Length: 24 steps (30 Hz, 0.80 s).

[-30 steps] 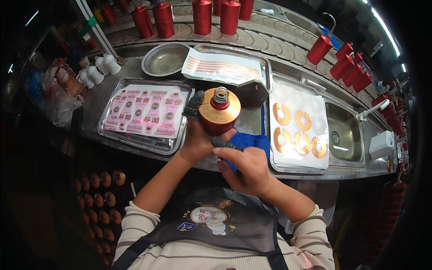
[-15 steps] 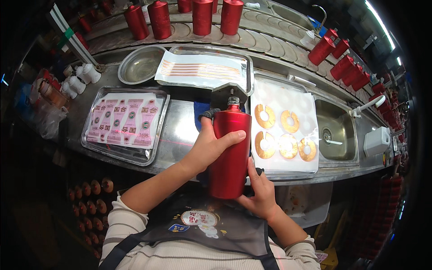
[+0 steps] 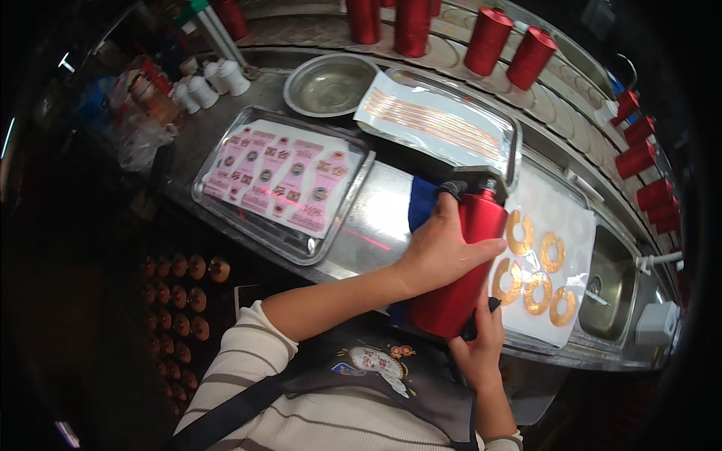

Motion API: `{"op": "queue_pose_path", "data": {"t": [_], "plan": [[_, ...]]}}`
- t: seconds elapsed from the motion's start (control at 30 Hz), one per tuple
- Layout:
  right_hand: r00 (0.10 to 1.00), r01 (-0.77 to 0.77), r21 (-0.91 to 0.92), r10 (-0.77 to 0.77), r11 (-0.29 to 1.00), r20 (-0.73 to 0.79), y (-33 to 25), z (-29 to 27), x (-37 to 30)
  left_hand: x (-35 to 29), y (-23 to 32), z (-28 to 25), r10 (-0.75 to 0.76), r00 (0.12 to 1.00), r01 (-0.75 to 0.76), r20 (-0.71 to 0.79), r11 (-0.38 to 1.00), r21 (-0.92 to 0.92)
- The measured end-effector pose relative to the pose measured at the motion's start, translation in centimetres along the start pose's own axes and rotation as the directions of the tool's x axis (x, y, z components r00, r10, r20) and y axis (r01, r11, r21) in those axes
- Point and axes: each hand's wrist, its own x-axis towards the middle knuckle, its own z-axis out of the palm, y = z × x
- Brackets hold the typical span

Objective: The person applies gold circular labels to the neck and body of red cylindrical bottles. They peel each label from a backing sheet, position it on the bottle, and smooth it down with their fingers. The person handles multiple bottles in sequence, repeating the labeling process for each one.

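We hold the red bottle (image 3: 459, 301) in both hands, over the near edge of the desk (image 3: 376, 203), leaning with its neck pointing away from us and a little to the right. The fingers of our left hand (image 3: 436, 259) are closed round its upper body, with the thumb laid across the front and a black finger cover (image 3: 453, 188) showing near the shoulder. Our right hand (image 3: 481, 346) is lower down, fingers curled in a narrow grip on the bottom corner. Just behind the neck stands a dark metal plate (image 3: 475, 177); we cannot tell whether bottle and plate touch. The bottle and our left hand partly cover a blue cloth (image 3: 421, 203). To the right, close to the bottle, lies a white sheet (image 3: 575, 263) with five gold rings (image 3: 529, 302), and beyond it a sink (image 3: 608, 293). To the left, apart from our hands, is a metal tray (image 3: 342, 203) of pink labels (image 3: 282, 177). Farther back we see a round bowl (image 3: 301, 98), a sheet of copper-coloured strips (image 3: 436, 124) and more red bottles (image 3: 532, 59) standing in a row.
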Motion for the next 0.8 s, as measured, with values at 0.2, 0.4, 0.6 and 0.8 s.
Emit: {"op": "queue_pose_path", "data": {"t": [0.2,0.4,0.6,0.8], "plan": [[0.928,0.347,-0.222,-0.369,0.911,-0.062,2.8,0.5,0.4,0.4,-1.4,-0.5,0.051,0.996,-0.034,0.077,0.978,-0.207],[0.996,0.091,0.088,-0.091,0.992,-0.014,2.5,-1.1,-0.2,0.2,-4.2,-9.1,0.136,0.99,-0.137,-0.041,0.99,-0.036],[0.997,0.064,0.154,-0.07,0.986,0.031,3.0,-1.7,-0.2,3.5,-14.4,-30.8,0.333,0.785,0.251,-0.522,0.599,0.76],[1.0,0.006,0.182,-0.011,0.983,0.027,2.2,-1.4,0.6,4.8,-19.1,-39.2,0.253,0.93,0.148,-0.267,0.406,0.902]]}}
